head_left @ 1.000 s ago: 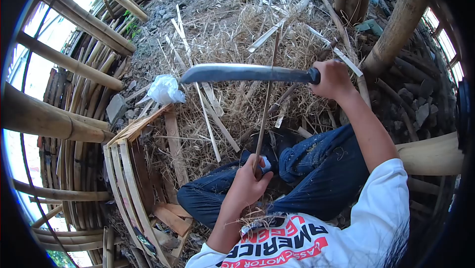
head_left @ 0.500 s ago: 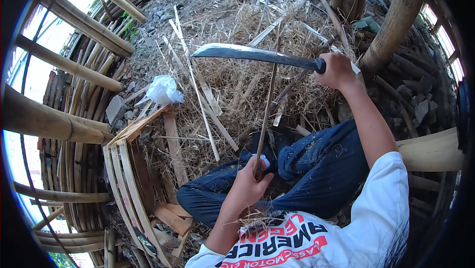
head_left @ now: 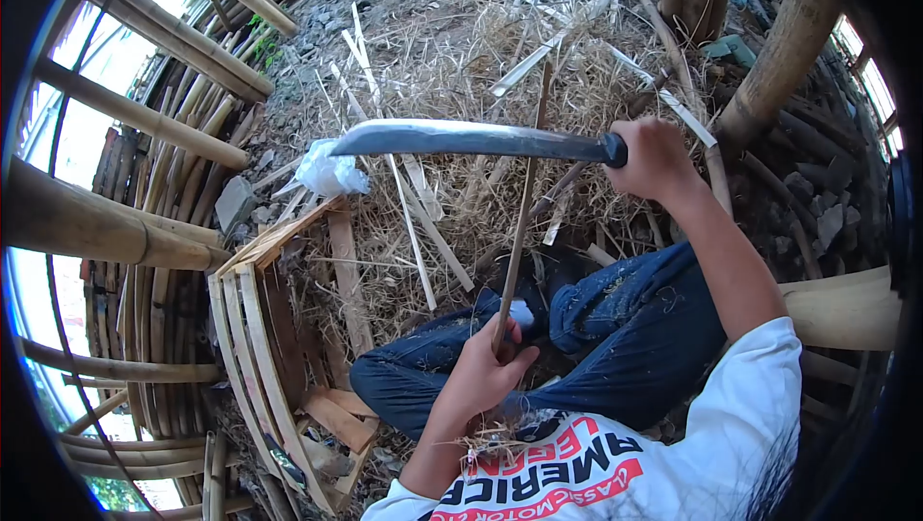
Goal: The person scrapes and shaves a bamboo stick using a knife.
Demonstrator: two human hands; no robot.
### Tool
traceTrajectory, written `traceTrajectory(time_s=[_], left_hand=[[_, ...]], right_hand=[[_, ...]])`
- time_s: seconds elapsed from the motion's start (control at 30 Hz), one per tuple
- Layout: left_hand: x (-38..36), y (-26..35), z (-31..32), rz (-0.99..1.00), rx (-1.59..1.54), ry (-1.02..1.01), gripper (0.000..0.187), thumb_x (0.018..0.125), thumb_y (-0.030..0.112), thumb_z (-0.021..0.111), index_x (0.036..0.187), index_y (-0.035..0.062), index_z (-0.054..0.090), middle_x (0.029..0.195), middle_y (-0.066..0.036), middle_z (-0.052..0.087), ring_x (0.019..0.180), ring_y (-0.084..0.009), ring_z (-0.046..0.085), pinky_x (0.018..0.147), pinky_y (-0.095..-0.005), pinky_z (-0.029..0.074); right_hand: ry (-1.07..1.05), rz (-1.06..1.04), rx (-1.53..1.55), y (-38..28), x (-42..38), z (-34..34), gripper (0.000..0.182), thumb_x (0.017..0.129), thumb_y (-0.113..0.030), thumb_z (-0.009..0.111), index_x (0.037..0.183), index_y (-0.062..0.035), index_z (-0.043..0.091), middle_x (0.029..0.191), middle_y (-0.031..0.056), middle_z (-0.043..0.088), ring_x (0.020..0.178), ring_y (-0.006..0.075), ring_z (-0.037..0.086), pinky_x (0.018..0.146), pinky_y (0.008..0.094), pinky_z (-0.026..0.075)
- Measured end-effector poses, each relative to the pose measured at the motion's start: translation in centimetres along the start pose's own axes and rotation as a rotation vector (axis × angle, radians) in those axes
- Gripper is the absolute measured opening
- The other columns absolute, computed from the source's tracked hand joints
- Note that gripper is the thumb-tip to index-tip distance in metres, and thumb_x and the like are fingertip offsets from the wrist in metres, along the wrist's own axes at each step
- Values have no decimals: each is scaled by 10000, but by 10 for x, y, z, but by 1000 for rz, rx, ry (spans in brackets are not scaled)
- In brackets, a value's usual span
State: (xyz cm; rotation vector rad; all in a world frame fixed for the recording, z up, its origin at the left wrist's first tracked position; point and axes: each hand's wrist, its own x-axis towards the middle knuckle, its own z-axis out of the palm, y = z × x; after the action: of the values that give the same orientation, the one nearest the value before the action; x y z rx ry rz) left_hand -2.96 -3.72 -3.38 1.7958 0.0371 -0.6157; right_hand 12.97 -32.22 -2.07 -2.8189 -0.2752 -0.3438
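Note:
My right hand is wrapped round the dark handle of a machete, whose long blade points left. The blade crosses over a thin bamboo strip, overlapping its upper part in this view. Near my lap, my left hand grips the lower end of that strip, thumb on the right side. From there the strip slants up and away over the shavings. Dark blue trousers with bits of shavings on them cover my bent legs.
Bamboo shavings and loose strips cover the ground ahead. A wooden crate stands at left, a white plastic bag beyond it. Thick bamboo poles rise at right, with broken stones near them. Bamboo rails line the left side.
The machete has come down along the strip towards me, with my right hand lower. My left hand still holds the strip. The whole view has shifted slightly.

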Motion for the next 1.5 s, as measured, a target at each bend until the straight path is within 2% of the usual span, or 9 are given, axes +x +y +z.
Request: traceTrajectory(time_s=[0.07,0.17,0.5,0.73,0.83,0.93,1.07,1.27,1.5], left_hand=[[0,1,3,17,64,20,277,813,94,737,866,64,467,599,64,388,540,-33,328,485,-226,275],[4,-1,9,13,70,0,278,816,93,734,876,66,463,602,66,378,546,-34,319,486,-227,266],[-2,-5,4,-9,-1,-24,272,826,68,722,883,69,456,615,68,382,559,-26,313,497,-222,255],[-3,0,6,-18,38,-35,264,831,40,709,886,65,452,619,63,415,569,-17,347,503,-215,270],[-4,0,2,-38,-20,-28,265,828,41,709,887,64,451,607,65,421,560,-19,347,496,-217,273],[-6,-3,-2,-48,72,-4,269,824,41,711,894,64,452,604,65,418,563,-18,351,496,-217,274],[-9,-2,3,-49,51,1,271,820,44,713,904,61,455,613,54,421,565,-22,352,498,-220,283],[1,-17,4,-20,91,-88,279,823,68,722,922,49,462,680,39,418,600,-32,372,518,-223,319],[14,-23,-7,-4,-250,-295,333,804,70,757,960,51,464,707,57,408,596,-31,376,507,-210,314]], right_hand=[[36,-5,-75,5,4,1,143,686,-226,692,749,-98,680,702,159,669,711,349,679,698,452,549],[85,152,-106,19,8,-2,158,702,-234,683,758,-86,679,712,161,672,719,353,677,709,454,548],[73,82,-16,17,1,-4,150,711,-225,689,743,-80,668,717,167,670,718,356,674,703,456,548],[94,189,-28,23,2,-8,159,709,-225,697,741,-73,662,718,175,670,717,353,676,697,453,548],[39,41,-10,10,-9,-4,138,693,-216,684,744,-89,666,698,158,667,714,354,676,705,455,544],[45,39,-28,11,2,-3,121,694,-213,678,730,-97,668,687,156,664,712,350,677,702,452,546],[77,199,-12,27,14,-3,139,709,-220,666,714,-81,672,705,164,666,724,365,669,700,462,545],[48,297,-9,35,-2,-3,167,719,-232,664,724,-65,661,742,177,669,757,380,658,700,470,534],[52,226,146,35,1,-1,171,718,-205,682,724,-38,644,717,180,658,728,377,652,667,453,528]])
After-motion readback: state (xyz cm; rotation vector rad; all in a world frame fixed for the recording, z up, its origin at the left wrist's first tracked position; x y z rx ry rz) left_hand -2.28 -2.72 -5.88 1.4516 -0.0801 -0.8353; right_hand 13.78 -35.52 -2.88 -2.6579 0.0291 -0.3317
